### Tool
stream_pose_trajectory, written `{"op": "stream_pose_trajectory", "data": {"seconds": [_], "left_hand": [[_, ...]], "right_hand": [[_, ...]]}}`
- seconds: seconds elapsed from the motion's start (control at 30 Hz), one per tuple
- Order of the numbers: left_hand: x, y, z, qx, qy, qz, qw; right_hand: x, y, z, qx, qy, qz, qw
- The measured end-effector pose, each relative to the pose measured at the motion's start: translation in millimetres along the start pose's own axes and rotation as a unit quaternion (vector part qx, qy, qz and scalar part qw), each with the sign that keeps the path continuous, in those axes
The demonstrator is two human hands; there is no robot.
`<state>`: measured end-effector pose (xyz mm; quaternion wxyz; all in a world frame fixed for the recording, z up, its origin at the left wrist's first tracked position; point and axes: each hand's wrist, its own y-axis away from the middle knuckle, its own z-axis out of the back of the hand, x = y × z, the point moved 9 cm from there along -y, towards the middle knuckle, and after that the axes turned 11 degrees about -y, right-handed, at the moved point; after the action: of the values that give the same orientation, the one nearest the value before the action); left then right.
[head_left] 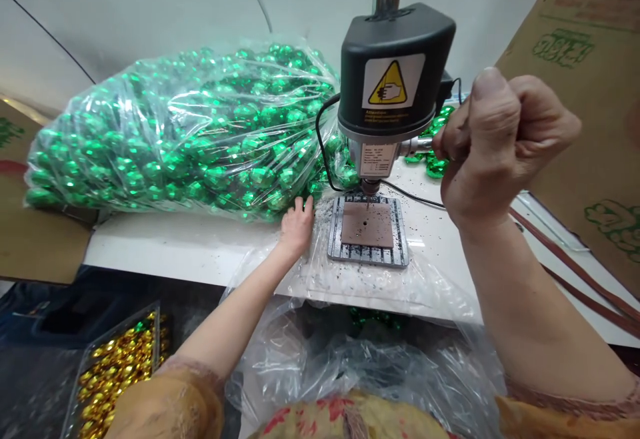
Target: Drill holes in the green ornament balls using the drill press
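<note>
My right hand [493, 139] is wrapped round the feed lever at the side of a small black bench drill press [395, 72]. My left hand [297, 224] rests low at the mouth of a clear plastic bag [180, 132], fingers stretched toward the shiny green faceted balls [260, 176] inside. Its fingertips are at the nearest balls, and its thumb is hidden. Under the chuck, the thin drill bit [369, 200] points down at a brown square pad [365, 229] with a dark hole. That pad lies on the slotted metal base plate [400, 252], with no ball on it.
Dark shavings surround the base. More green balls [439, 159] lie behind my right hand. Clear plastic sheeting [360, 366] hangs off the table's front edge over my lap. A container of gold balls [117, 372] stands lower left. Cardboard boxes [575, 112] flank the table; a black cable [410, 196] crosses behind.
</note>
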<state>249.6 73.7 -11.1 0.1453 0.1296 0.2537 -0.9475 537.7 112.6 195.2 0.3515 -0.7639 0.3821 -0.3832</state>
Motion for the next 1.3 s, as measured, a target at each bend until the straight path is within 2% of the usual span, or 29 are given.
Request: {"op": "stream_pose_trajectory", "data": {"seconds": [0.13, 0.2, 0.27, 0.33, 0.43, 0.53, 0.7, 0.83, 0.97, 1.03, 1.17, 1.3], "left_hand": [[0, 1, -10.0, -0.005, 0.036, 0.005, 0.999], [-2, 0, -8.4, 0.001, 0.118, 0.015, 0.993], [-6, 0, -10.5, 0.029, 0.248, 0.046, 0.967], [-16, 2, -18.2, 0.075, 0.359, 0.072, 0.927], [-38, 7, -30.8, 0.124, 0.438, 0.075, 0.887], [-48, 11, -41.7, 0.128, 0.460, 0.079, 0.875], [-55, 11, -50.2, 0.142, 0.442, 0.057, 0.884], [-61, 8, -46.3, 0.145, 0.424, 0.022, 0.894], [-71, 7, -34.0, 0.107, 0.362, -0.051, 0.925], [-74, 8, -31.2, 0.100, 0.348, -0.073, 0.929], [-72, 11, -36.7, 0.120, 0.394, -0.030, 0.911], [-69, 8, -42.8, 0.104, 0.451, 0.026, 0.886]], "right_hand": [[0, 0, 0, 0.008, 0.005, 0.010, 1.000], [-1, -1, 1, 0.007, 0.003, 0.013, 1.000], [-3, 0, 2, 0.007, 0.005, 0.013, 1.000], [-4, 0, 2, 0.011, 0.011, 0.006, 1.000], [-6, 2, 3, 0.008, 0.028, -0.010, 1.000], [-4, 2, 3, 0.013, 0.051, -0.025, 0.998], [-4, 1, 0, 0.038, 0.098, -0.041, 0.994], [-6, 2, 0, 0.039, 0.124, -0.044, 0.991], [-7, 3, 0, 0.042, 0.127, -0.045, 0.990], [-7, 2, 0, 0.043, 0.113, -0.042, 0.992], [-8, 2, 1, 0.040, 0.098, -0.045, 0.993], [-7, 3, 0, 0.038, 0.102, -0.042, 0.993]]}}
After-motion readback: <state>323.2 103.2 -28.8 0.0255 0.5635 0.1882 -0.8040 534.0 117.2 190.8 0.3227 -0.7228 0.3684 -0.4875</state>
